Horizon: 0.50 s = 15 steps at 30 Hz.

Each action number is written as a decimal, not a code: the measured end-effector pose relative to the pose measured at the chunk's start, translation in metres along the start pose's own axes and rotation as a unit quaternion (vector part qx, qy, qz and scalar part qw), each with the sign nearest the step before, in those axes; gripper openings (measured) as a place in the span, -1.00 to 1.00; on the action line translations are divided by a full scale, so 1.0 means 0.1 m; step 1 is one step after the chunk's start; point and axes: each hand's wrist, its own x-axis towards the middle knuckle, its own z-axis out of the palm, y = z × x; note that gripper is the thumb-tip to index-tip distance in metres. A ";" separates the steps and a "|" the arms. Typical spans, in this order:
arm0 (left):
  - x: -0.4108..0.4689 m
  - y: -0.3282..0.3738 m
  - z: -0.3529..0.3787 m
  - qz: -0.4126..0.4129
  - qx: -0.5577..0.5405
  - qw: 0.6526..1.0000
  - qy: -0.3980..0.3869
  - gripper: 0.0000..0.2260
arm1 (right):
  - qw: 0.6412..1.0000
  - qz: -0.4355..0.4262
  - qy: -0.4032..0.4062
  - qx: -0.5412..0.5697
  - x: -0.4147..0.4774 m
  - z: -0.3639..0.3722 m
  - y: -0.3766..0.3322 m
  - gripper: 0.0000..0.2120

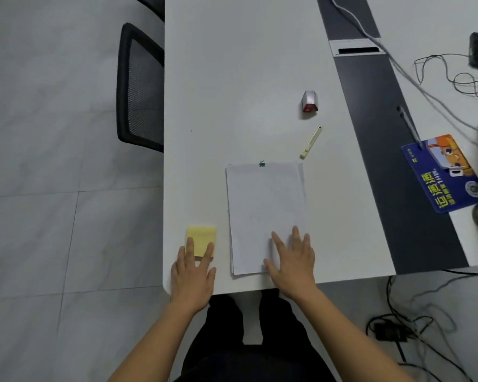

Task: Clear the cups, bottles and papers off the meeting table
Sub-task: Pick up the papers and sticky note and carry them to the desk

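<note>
A stack of white papers, held at its far edge by a small binder clip, lies near the front edge of the white table. My right hand rests flat on the stack's near right corner, fingers spread. To the left of the stack lies a yellow sticky-note pad. My left hand lies flat with its fingertips on the pad's near edge. Neither hand grips anything.
Beyond the papers lie a pale yellow pen-like tool and a small red-and-white object. A dark strip with a cable slot runs along the table. A blue card, a pen and cables lie at the right. A black chair stands left.
</note>
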 end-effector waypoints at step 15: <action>-0.13 0.08 0.09 -0.050 0.022 0.998 -0.012 -0.43 | 0.998 0.015 -0.041 -0.038 -0.13 0.28 0.19 -0.33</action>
